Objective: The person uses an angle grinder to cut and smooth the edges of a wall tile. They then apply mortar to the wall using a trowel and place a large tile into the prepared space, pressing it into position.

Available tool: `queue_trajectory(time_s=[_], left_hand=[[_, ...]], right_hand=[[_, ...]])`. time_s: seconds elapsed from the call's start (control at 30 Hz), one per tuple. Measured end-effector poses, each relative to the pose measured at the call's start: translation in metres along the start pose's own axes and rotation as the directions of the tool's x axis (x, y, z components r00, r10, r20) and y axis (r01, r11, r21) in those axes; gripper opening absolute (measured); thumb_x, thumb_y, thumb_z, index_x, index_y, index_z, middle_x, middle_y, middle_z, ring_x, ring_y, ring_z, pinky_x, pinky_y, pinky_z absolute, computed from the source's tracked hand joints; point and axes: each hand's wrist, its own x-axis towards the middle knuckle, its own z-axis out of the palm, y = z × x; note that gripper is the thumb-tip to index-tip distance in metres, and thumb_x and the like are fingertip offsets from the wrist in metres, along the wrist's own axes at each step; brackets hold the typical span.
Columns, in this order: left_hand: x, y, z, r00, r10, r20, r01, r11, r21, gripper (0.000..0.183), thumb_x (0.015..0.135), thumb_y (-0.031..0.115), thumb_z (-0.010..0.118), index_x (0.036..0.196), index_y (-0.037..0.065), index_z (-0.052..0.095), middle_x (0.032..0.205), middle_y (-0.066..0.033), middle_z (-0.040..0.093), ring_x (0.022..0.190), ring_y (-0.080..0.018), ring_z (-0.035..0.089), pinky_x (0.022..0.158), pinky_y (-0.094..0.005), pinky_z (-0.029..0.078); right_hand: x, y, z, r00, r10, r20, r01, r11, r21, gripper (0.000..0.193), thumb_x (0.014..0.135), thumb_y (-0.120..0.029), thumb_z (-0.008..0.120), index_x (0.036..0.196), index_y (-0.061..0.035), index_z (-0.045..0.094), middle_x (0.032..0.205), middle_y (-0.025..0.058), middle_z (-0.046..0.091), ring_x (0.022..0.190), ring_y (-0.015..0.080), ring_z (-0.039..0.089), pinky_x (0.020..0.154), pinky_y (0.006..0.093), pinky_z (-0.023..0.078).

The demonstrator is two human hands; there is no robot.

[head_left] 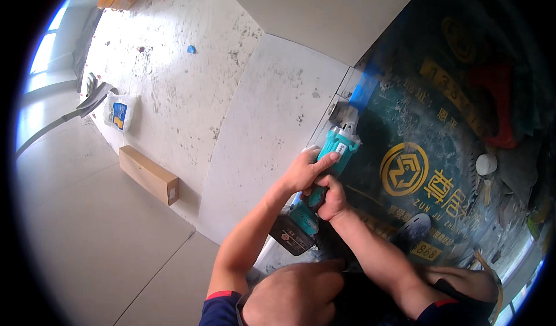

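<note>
One teal cordless power tool (346, 140), probably rigid and heavy toward its black battery (291, 236), is pointing far along the seam between pale floor (272, 94), left, and green sheet (379, 135), right. The left hand (303, 172) is wrapping its barrel (341, 152), the right hand (333, 199) its rear grip (315, 198): likely the best holds.

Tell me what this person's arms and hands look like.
The left hand and right hand are bare, without gloves; no watch shows at either wrist. The left sleeve and right sleeve are short and dark navy, trimmed with red at the hem.
</note>
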Motion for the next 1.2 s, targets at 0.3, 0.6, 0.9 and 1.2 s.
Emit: queue_trajectory(time_s=[0.3, 0.6, 0.9, 1.2], left_hand=[[-0.001, 0.017, 0.001, 0.997, -0.069, -0.042, 0.071, 0.997, 0.040, 0.065, 0.094, 0.064, 0.058, 0.097, -0.001, 0.065, 0.076, -0.0081, 0.060, 0.063, -0.0159, 0.059, 0.053, -0.0348, 0.050], [0.006, 0.015, 0.001, 0.998, -0.055, -0.027, 0.056, 0.997, 0.049, 0.062, 0.097, 0.064, 0.056, 0.108, 0.003, 0.063, 0.079, -0.0032, 0.058, 0.062, -0.0096, 0.054, 0.049, -0.0268, 0.045], [0.007, 0.016, 0.001, 0.997, -0.076, -0.032, 0.078, 0.995, 0.057, 0.064, 0.096, 0.065, 0.055, 0.110, 0.003, 0.063, 0.079, -0.0027, 0.059, 0.061, -0.0092, 0.054, 0.049, -0.0263, 0.045], [0.008, 0.017, 0.003, 0.994, -0.089, -0.060, 0.094, 0.992, 0.080, 0.069, 0.094, 0.068, 0.055, 0.103, 0.001, 0.067, 0.077, -0.0091, 0.063, 0.068, -0.0170, 0.061, 0.060, -0.0349, 0.051]], right_hand=[[0.000, -0.011, 0.010, 0.999, 0.000, -0.032, 0.001, 1.000, 0.031, 0.017, 0.086, -0.026, 0.055, 0.088, -0.0094, 0.059, 0.081, 0.0081, 0.059, 0.076, 0.0216, 0.060, 0.073, 0.0397, 0.053], [0.001, -0.014, 0.012, 0.999, 0.016, -0.041, -0.012, 0.995, 0.098, 0.017, 0.084, -0.021, 0.058, 0.091, -0.0063, 0.061, 0.078, 0.0084, 0.059, 0.073, 0.0215, 0.060, 0.072, 0.0356, 0.051], [0.001, -0.017, 0.014, 0.999, 0.015, -0.040, -0.012, 0.997, 0.074, 0.018, 0.085, -0.023, 0.058, 0.090, -0.0061, 0.062, 0.079, 0.0086, 0.060, 0.073, 0.0215, 0.059, 0.072, 0.0353, 0.050], [0.001, -0.017, 0.013, 0.997, 0.028, -0.067, -0.023, 0.997, 0.078, 0.019, 0.085, -0.024, 0.058, 0.091, -0.0066, 0.062, 0.079, 0.0086, 0.060, 0.073, 0.0217, 0.060, 0.072, 0.0354, 0.050]])
